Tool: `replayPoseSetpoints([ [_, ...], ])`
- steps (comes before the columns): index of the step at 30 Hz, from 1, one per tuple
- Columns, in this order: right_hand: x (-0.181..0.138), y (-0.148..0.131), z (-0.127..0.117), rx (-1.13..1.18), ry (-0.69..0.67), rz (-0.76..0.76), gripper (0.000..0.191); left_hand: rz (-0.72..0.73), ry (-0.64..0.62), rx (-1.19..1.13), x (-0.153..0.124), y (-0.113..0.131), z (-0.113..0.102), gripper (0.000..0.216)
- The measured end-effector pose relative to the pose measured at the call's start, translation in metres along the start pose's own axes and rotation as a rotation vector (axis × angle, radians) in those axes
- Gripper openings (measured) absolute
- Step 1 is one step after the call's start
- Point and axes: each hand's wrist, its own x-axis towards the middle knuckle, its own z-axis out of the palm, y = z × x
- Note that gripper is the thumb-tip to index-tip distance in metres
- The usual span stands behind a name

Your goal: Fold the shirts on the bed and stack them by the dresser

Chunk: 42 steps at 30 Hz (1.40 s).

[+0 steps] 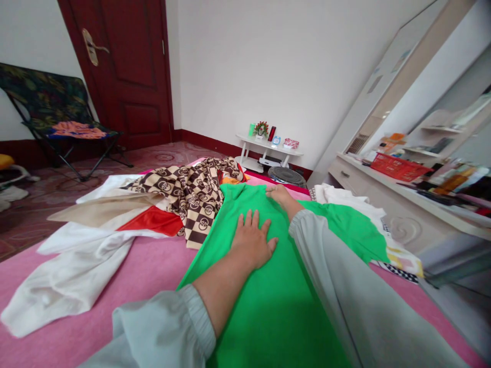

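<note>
A green garment [276,306], looking like a shirt, is spread over the bed in front of me, with a sleeve-like part [353,230] stretching out to the right. My left hand [253,240] lies flat on its middle, palm down and fingers apart. Farther off, my right hand [282,197] rests at the garment's far edge. Its fingers point left and appear stretched out on the cloth; part of them is hard to make out. Left of the green cloth lies a brown and cream checked garment [199,197], heaped in folds.
White clothes [76,271] and a red piece [153,221] lie on the pink bed cover [161,266]. More white clothing [341,199] sits at right. A dresser [399,220] with a red basket [399,166] stands beside the bed. Beyond are a small white table [268,144] and a folding chair [57,102].
</note>
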Motion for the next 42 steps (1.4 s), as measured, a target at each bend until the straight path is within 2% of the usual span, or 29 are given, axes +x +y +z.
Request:
replayPoseSetpoints([
  [6,-0.017,-0.006,0.007,0.049,0.020,-0.069,0.041,-0.014,0.032,-0.023,-0.001,-0.001,0.002,0.069],
  [11,-0.076,-0.009,-0.007,-0.142,0.119,-0.313,0.047,-0.029,0.029,-0.022,0.000,-0.002,0.005,0.076],
  [13,-0.105,-0.005,-0.020,-0.263,0.157,-0.340,0.054,-0.036,0.028,-0.021,0.000,-0.001,0.005,0.078],
  [15,-0.126,0.005,-0.033,-0.386,0.152,-0.308,0.059,-0.035,0.023,-0.022,0.000,-0.001,0.004,0.078],
  [17,-0.136,0.021,-0.045,-0.489,0.103,-0.191,0.064,-0.033,0.014,-0.019,-0.001,0.000,0.002,0.077],
  [20,-0.131,0.042,-0.058,-0.575,-0.101,0.053,0.072,-0.033,0.004,-0.008,-0.001,0.000,-0.001,0.076],
  [22,-0.121,0.048,-0.062,-0.587,-0.168,0.132,0.075,-0.032,0.000,-0.003,-0.001,0.000,-0.001,0.076],
  [26,-0.109,0.048,-0.060,-0.609,-0.026,0.038,0.069,-0.020,-0.004,0.002,-0.001,-0.001,-0.001,0.075],
  [28,-0.105,0.049,-0.055,-0.625,-0.082,0.035,0.065,-0.017,-0.009,0.006,0.000,-0.001,0.000,0.074],
  [32,-0.102,0.037,-0.054,-0.630,-0.237,0.181,0.066,-0.023,-0.014,0.015,0.001,-0.002,0.002,0.073],
  [34,-0.110,0.020,-0.055,-0.647,-0.201,0.191,0.067,-0.020,-0.011,0.015,0.002,-0.002,0.002,0.072],
  [38,-0.150,-0.010,-0.046,-0.679,0.013,0.024,0.059,-0.010,0.000,0.015,0.002,-0.003,0.001,0.070],
  [42,-0.182,-0.011,-0.026,-0.634,-0.052,0.103,0.061,-0.008,0.016,0.016,0.002,-0.005,0.005,0.068],
])
